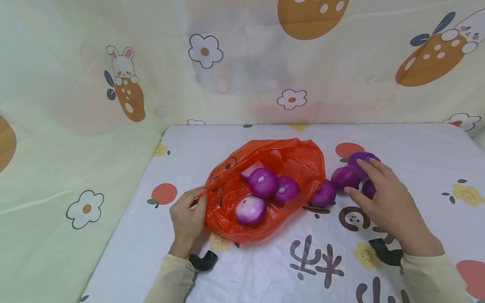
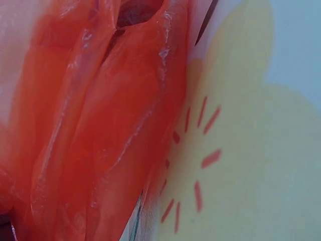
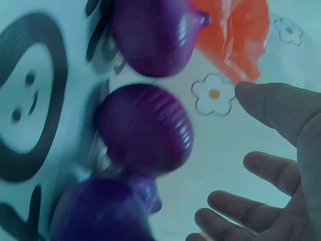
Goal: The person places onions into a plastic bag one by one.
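An orange-red plastic bag (image 1: 242, 235) lies with its mouth spread, and several purple onions (image 1: 262, 183) sit inside it. My left hand (image 1: 188, 221) pinches the bag's left rim between thumb and fingers; the left wrist view is mostly filled by the bag's crinkled side (image 2: 130, 100). Several more onions (image 1: 346, 176) rest in a loose cluster just right of the bag. Over that cluster is my right hand (image 1: 395, 206), thumb and fingers spread. In the right wrist view, a gap shows between those fingers and the nearest onion (image 3: 145, 128).
A white cloth printed with fruit, flowers and dark characters covers the table (image 1: 265, 277). Behind and to the left hangs a pale printed curtain (image 1: 242, 84). One onion (image 1: 323, 193) of the cluster lies against the bag's right edge.
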A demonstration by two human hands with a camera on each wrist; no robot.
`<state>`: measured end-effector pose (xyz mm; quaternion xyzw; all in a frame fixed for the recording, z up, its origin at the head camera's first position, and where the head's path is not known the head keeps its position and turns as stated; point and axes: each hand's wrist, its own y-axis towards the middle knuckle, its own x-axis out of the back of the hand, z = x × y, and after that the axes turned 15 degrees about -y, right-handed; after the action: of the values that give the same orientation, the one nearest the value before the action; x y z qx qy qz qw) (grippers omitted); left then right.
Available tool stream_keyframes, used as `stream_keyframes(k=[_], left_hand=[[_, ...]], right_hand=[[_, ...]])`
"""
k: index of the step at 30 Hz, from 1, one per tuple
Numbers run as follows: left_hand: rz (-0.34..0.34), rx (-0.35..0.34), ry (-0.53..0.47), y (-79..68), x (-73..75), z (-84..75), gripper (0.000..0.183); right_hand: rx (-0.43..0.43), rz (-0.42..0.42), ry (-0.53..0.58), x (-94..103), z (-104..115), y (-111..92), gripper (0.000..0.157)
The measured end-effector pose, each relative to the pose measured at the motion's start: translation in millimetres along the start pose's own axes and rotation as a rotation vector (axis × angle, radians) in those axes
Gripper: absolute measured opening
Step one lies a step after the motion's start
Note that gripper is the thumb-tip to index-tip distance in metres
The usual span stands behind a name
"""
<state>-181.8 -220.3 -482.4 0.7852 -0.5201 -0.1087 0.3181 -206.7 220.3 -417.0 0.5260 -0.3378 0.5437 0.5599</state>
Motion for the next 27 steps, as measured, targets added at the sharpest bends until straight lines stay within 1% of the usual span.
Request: stream_keyframes(k=[8,12,18,27], left_hand=[[0.009,0.022,0.024,-0.3,0.8,-2.0,0.016],[0.01,0.027,0.019,-0.2,0.1,-2.4,0.016],[0.009,0.032,0.009,-0.5,0.8,-3.0,0.016],[0.007,0.03,0.008,0.0,0.4,-2.3,0.016]], right_hand=[[-0.068,0.049,-0.022,-6.1,-22.0,0.2,0.086],[-0.106,0.094,-0.023,-9.7,-32.4,0.0,0.087],[-0.158,0.164,-0.03,-15.3,-41.9,1.2,0.091],[-0.165,0.185,-0.051,-18.7,-47.3,0.4,0.093]])
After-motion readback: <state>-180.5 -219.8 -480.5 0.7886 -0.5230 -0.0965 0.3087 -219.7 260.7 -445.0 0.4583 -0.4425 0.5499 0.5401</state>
